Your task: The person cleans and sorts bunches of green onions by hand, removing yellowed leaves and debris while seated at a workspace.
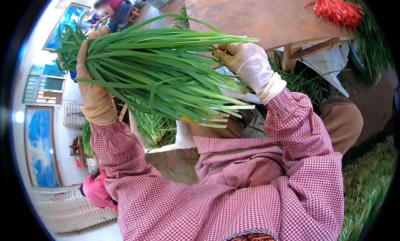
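A big bunch of long, flat green garlic chives [154, 66] is lifted in front of me, its pale cut ends pointing right. My left hand [84, 62], in a tan glove, is closed round the leafy end at the left. At the stem end, my right hand [246, 62] wears a white glove with brownish fingertips. Its fingers are pinched together on a few of the upper stalks. Some lower stems have yellowed, orange-brown bits on them.
A wooden board table [250, 16] stands ahead, bearing a bundle of red ties [337, 10]. More greens [373, 49] hang at its right. Below the bunch, a white-edged box [164, 148] holds chives. Greens [366, 191] are piled at lower right. Two people [112, 10] sit farther off.
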Demonstrator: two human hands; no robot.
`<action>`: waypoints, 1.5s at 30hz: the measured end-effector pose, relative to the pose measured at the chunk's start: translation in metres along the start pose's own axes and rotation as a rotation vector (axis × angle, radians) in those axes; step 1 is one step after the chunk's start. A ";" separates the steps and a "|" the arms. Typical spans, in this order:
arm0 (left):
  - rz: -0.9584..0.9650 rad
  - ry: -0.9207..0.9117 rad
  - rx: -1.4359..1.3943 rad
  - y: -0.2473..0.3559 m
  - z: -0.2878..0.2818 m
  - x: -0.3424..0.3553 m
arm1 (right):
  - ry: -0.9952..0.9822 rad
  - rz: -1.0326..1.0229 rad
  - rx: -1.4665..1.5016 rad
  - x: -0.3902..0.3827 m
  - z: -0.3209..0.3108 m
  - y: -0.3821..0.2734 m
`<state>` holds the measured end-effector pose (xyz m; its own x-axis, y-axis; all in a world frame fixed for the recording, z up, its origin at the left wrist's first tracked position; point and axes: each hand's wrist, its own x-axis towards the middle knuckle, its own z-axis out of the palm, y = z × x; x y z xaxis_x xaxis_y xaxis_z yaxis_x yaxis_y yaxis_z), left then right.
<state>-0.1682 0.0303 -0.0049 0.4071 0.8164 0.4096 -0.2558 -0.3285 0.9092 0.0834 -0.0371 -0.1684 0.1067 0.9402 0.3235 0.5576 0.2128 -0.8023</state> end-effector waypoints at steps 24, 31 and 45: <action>-0.179 -0.051 -0.447 -0.007 -0.020 0.004 | -0.077 0.014 0.615 -0.048 -0.011 -0.007; -0.214 -0.148 -0.475 -0.006 -0.015 0.004 | -0.034 -0.010 0.549 -0.046 0.001 0.000; -0.066 -0.011 -0.241 0.003 -0.029 -0.014 | -0.324 0.629 -0.328 -0.103 -0.006 0.139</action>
<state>-0.2001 0.0314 -0.0099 0.4393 0.8264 0.3522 -0.4293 -0.1513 0.8904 0.1550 -0.1062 -0.3102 0.2661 0.8996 -0.3464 0.6924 -0.4284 -0.5806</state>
